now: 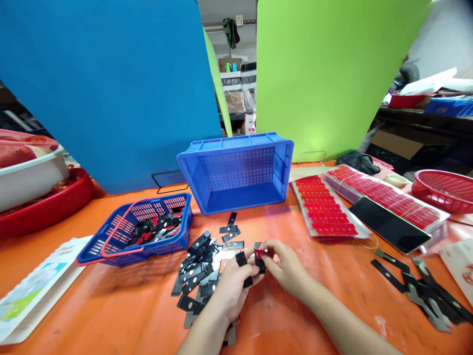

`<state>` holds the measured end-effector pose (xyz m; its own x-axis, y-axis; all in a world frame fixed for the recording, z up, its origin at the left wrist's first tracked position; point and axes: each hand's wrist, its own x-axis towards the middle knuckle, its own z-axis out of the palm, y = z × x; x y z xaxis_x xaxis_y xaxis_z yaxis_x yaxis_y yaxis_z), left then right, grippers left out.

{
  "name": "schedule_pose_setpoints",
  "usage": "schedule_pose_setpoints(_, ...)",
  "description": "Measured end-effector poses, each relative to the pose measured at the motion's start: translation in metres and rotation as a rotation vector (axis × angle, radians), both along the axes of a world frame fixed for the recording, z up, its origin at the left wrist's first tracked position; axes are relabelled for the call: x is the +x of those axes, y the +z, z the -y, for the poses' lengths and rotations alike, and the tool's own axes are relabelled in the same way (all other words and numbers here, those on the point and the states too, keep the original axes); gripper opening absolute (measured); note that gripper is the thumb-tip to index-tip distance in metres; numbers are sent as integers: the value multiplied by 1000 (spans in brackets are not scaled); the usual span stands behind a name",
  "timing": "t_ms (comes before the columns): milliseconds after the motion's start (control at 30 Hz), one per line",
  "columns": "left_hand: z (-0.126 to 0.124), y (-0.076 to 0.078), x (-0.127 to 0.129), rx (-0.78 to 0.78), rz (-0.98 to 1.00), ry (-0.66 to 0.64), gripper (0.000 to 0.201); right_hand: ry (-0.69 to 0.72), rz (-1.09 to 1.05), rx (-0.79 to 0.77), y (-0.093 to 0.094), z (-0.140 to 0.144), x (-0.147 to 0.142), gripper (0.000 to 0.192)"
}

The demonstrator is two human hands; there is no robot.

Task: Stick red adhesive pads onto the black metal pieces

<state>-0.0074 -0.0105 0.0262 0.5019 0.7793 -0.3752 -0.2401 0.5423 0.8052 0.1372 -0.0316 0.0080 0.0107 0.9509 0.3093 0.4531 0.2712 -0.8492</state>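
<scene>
My left hand is closed around small flat black plates, and one black plate stands up between my two hands. The fingers of my right hand pinch a small red piece against that plate's upper part. Whether the red piece is stuck down, I cannot tell. Beside and partly under my left hand lies a loose pile of black plates, some with shiny metal showing. Several more plates lie just behind the pile.
A blue basket with a pink handle holds black and red pieces at left. Behind stands a blue crate on its side. To the right are sheets of red pieces, a phone and black metal strips.
</scene>
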Motion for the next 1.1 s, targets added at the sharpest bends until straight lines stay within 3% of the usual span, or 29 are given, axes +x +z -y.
schedule_pose_setpoints(567,1,-1,2,24,-16,10,47,35,314,74,-1,1,2,17)
schedule_pose_setpoints(833,1,0,5,14,-9,46,36,34,313,44,3,3,2,20)
schedule_pose_setpoints(1000,4,5,11,94,-90,122,32,53,296,57,4,5,2,23)
schedule_pose_setpoints(1100,2,1,9,124,-152,100,33,62,295,66,3,5,1,24)
